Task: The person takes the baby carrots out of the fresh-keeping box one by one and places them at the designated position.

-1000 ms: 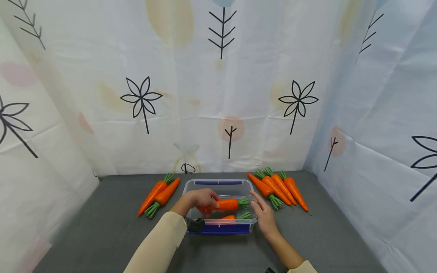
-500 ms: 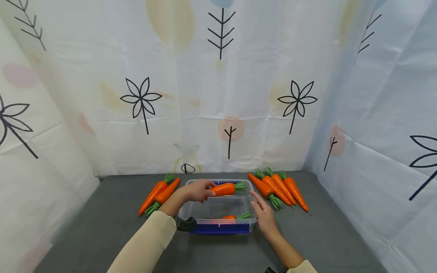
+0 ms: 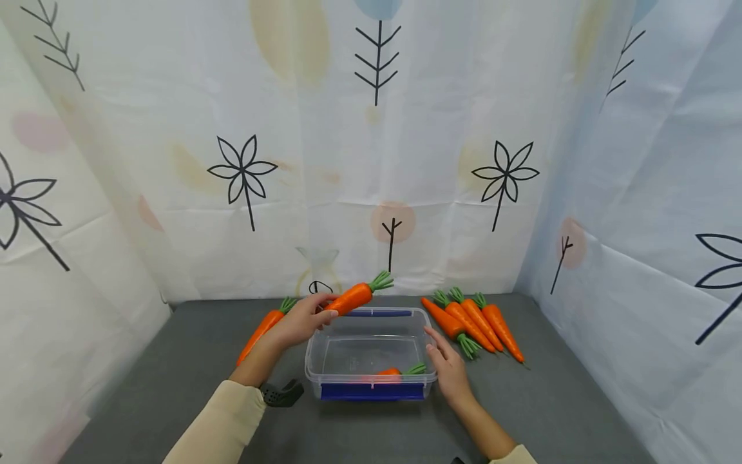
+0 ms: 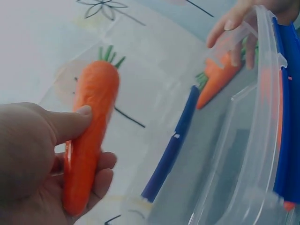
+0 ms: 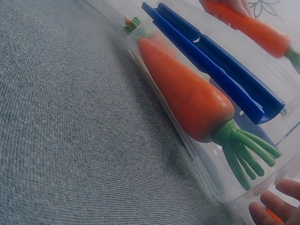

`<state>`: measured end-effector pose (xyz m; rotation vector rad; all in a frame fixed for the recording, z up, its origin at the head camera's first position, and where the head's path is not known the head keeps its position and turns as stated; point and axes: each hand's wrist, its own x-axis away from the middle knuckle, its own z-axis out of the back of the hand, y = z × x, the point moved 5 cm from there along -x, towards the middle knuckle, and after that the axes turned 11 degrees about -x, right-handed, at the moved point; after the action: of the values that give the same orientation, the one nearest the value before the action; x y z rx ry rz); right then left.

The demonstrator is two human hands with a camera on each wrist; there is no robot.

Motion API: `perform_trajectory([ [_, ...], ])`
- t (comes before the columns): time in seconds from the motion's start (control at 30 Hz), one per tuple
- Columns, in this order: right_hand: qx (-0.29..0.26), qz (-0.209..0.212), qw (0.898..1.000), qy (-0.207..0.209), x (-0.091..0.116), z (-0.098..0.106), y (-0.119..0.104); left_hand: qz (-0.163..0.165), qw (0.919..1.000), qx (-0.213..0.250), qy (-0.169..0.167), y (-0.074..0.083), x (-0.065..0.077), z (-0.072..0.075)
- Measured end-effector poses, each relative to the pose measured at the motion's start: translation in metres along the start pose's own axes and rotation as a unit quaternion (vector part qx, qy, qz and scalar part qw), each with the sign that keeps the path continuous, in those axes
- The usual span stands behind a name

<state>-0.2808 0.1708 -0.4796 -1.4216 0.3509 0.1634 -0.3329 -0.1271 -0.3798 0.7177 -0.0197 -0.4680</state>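
My left hand [image 3: 303,320] grips an orange carrot [image 3: 352,299] with a green top, over the back left of a clear plastic box [image 3: 428,380] with blue clips. In the left wrist view, the thumb lies across the carrot [image 4: 91,112] and the fingers curl behind it. My right hand [image 3: 450,370] is at the box's right side with its fingers fairly straight; whether it presses the wall is hard to tell. Inside the box, another carrot [image 5: 187,96] lies along the front wall, its green top toward the right.
Several carrots [image 3: 503,327] lie side by side on the grey table [image 3: 510,393], right of the box. On the left, a carrot [image 3: 259,335] is partly hidden behind my left forearm. Patterned white curtains [image 3: 435,129] stand behind and at both sides.
My left hand has lifted the carrot out of the box and carried it up, back and left, its green top now tilted upward. The right hand has stayed at the box's side.
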Motion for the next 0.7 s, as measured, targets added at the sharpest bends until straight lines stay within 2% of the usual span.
perform_trajectory([
  [0.13, 0.001, 0.001, 1.0, -0.004, -0.001, 0.001, 0.001, 0.003, 0.9986, 0.018, 0.051, -0.011, 0.011, 0.015],
  [0.27, 0.001, -0.002, 1.0, -0.009, -0.002, 0.001, 0.002, 0.028, 0.9949, 0.012, 0.096, -0.023, 0.025, 0.029],
  [0.4, 0.002, -0.007, 1.0, -0.011, -0.002, 0.0, 0.001, 0.046, 0.9893, 0.028, 0.135, -0.035, 0.038, 0.04],
  [0.57, 0.006, -0.017, 1.0, -0.009, -0.001, -0.001, 0.0, 0.088, 0.9774, 0.063, 0.182, -0.057, 0.059, 0.051],
  [0.7, -0.001, -0.009, 1.0, -0.003, 0.003, -0.001, -0.015, 0.133, 0.9647, 0.066, 0.218, -0.078, 0.073, 0.059],
])
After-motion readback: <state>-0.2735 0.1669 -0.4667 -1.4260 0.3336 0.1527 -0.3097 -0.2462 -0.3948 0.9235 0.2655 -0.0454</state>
